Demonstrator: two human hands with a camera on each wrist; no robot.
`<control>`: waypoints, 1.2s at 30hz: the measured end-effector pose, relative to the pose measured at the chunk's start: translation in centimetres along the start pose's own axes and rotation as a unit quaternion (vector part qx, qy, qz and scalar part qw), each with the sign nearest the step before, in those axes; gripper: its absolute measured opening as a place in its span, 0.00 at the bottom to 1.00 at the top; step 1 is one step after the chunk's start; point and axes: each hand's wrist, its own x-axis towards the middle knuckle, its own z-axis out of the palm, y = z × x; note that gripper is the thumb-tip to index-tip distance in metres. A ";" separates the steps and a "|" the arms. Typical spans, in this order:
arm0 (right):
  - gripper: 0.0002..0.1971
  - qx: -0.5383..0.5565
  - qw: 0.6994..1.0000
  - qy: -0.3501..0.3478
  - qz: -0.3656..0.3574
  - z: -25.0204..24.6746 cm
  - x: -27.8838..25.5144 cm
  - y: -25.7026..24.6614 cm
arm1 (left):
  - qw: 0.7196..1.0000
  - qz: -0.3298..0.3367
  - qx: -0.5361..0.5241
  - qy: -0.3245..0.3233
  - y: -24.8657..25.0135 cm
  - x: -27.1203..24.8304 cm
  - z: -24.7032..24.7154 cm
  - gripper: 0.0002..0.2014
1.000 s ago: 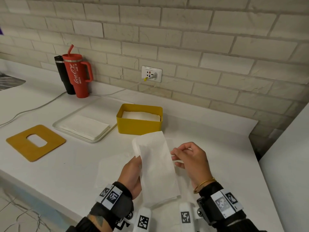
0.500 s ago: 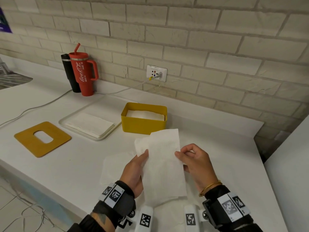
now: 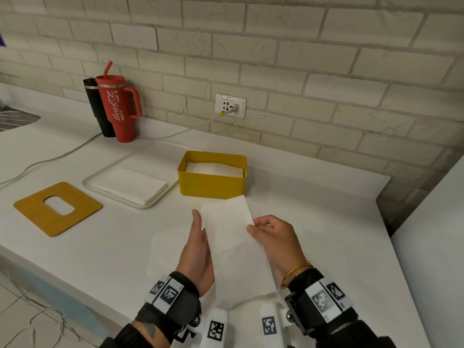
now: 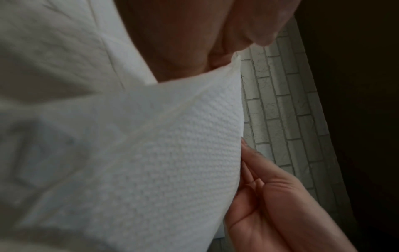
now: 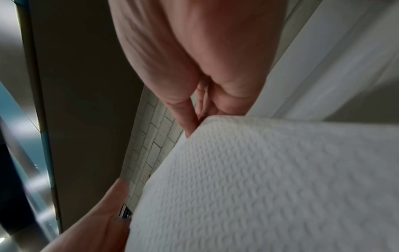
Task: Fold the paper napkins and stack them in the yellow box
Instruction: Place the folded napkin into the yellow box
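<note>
Low in the frame, the left hand point(image 3: 198, 249) and the right hand point(image 3: 275, 241) both pinch a folded napkin point(image 3: 233, 249) above the worktop point(image 3: 313, 222), below the yellow box point(image 3: 212, 183).

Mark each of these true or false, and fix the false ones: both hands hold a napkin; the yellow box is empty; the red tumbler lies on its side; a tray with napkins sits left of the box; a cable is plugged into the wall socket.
1. Both hands hold a napkin. True: the left hand and right hand hold the napkin by its sides.
2. The yellow box is empty. False: it holds napkins.
3. The red tumbler lies on its side. False: it stands upright.
4. A tray with napkins sits left of the box. True.
5. A cable is plugged into the socket. True.
</note>
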 end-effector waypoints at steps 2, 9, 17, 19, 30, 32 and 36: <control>0.04 -0.004 1.000 0.004 0.005 0.4 0.0 0.0 | 1.000 0.002 0.027 0.001 -0.1 0.0 -0.1 0.28; 0.14 0.019 0.995 -0.087 0.034 2.1 -1.2 0.9 | 0.997 0.029 0.054 0.039 0.5 1.0 -1.3 0.20; 0.08 -0.211 0.942 -0.259 0.041 -3.9 -0.1 1.4 | 0.988 0.092 0.020 0.119 4.0 0.8 -4.5 0.16; 0.11 -0.367 0.904 -0.218 -0.022 -6.1 2.2 0.8 | 0.986 0.096 0.031 0.129 4.1 0.4 -4.8 0.13; 0.14 -0.587 0.758 -0.257 -0.118 -7.1 6.3 3.1 | 0.982 0.082 0.027 0.168 4.1 -0.5 -6.7 0.17; 0.13 -0.584 0.766 -0.241 -0.123 -6.9 6.3 3.2 | 0.981 0.083 0.024 0.175 4.1 -0.6 -6.7 0.18; 0.13 -0.541 0.814 -0.181 -0.109 -7.2 6.2 0.8 | 0.982 0.081 0.021 0.169 4.2 -0.7 -6.3 0.16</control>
